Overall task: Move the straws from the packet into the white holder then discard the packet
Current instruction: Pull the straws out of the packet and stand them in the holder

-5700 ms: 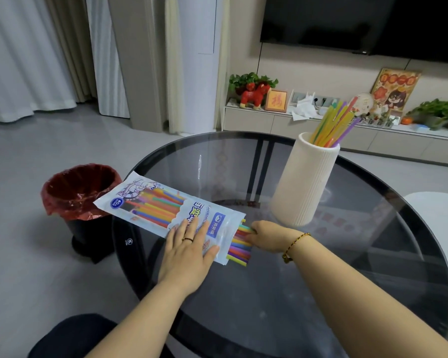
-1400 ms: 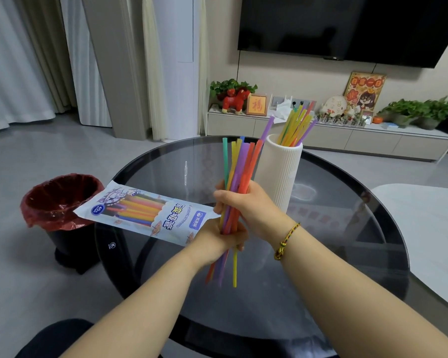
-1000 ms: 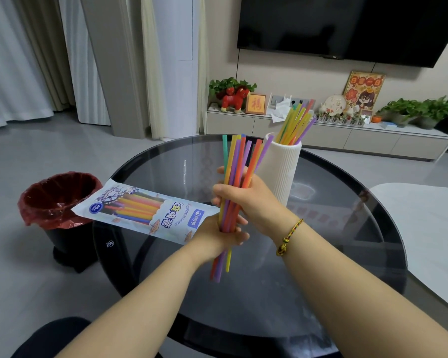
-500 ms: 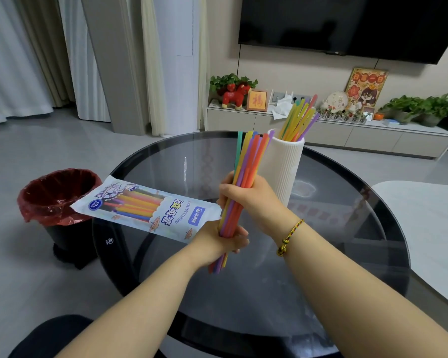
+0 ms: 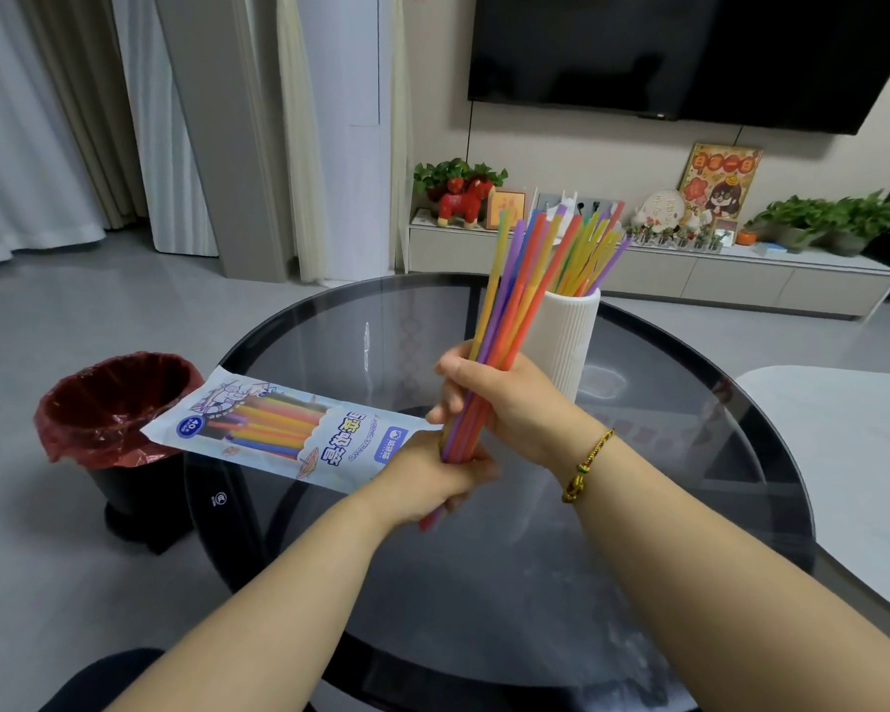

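A bundle of coloured straws stands nearly upright above the table, tilted to the right. My right hand grips its middle and my left hand is closed around its lower end. Just behind the bundle stands the ribbed white holder with several straws sticking out of it. The straw packet lies flat at the left of the table, its far end hanging over the edge; coloured straws show through it.
The round dark glass table fills the middle. A black bin with a red liner stands on the floor at the left, under the packet's end. A white surface lies at the right. A low cabinet with plants runs along the back wall.
The straw bundle has slid upward through my hands, so less sticks out below my left hand. Its tops have drawn close to the holder's straws. The packet has not moved.
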